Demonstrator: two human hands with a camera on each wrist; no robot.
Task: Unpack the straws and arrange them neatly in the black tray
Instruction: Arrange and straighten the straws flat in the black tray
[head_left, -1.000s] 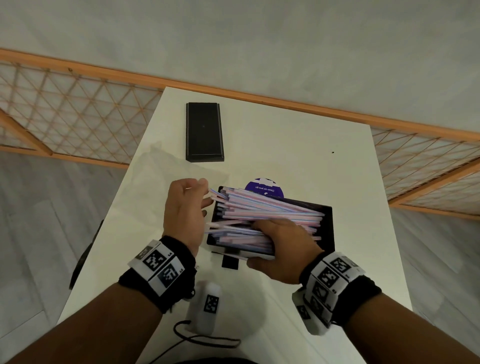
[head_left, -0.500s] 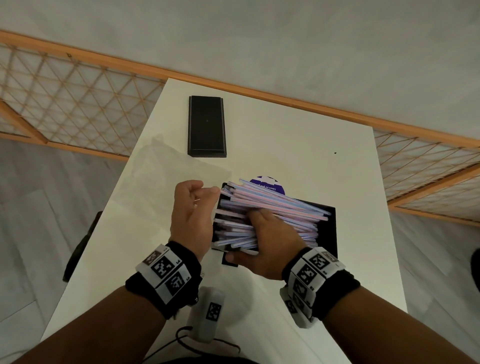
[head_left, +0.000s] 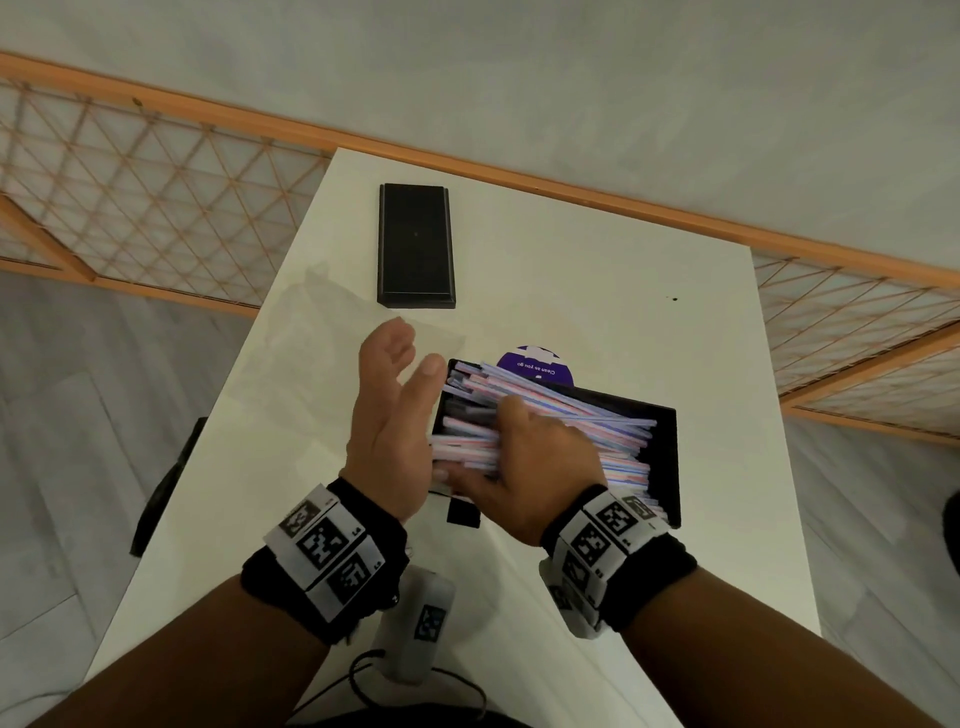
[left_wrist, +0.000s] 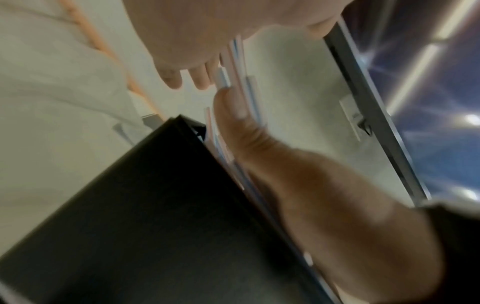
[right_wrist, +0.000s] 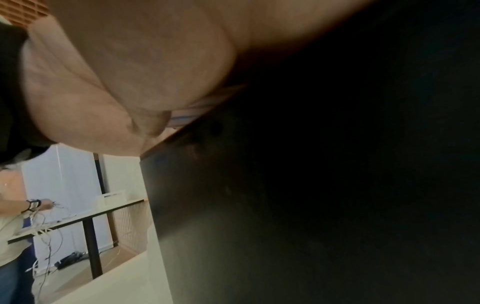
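A bundle of pink, blue and white striped straws (head_left: 571, 415) lies lengthwise in the black tray (head_left: 667, 467) on the white table, some ends sticking up at the left. My right hand (head_left: 530, 467) lies over the bundle's left half and grips it, thumb along the near side. My left hand (head_left: 395, 410) is flat with straight fingers, its palm at the straws' left ends beside the tray's left wall. The left wrist view shows the tray's outer wall (left_wrist: 155, 205), the straws (left_wrist: 239, 61) and the right thumb (left_wrist: 233, 127). The right wrist view is mostly the dark tray wall (right_wrist: 285, 205).
A second long black tray or lid (head_left: 415, 244) lies at the far left of the table. A clear plastic wrapper (head_left: 322, 332) lies left of my left hand. A purple round sticker (head_left: 535, 366) peeks out behind the tray. A white tagged device (head_left: 415, 623) sits near the front edge.
My left hand has opened from a loose curl to a flat palm against the straw ends. My right hand has slid left along the bundle, which now sits lower in the tray.
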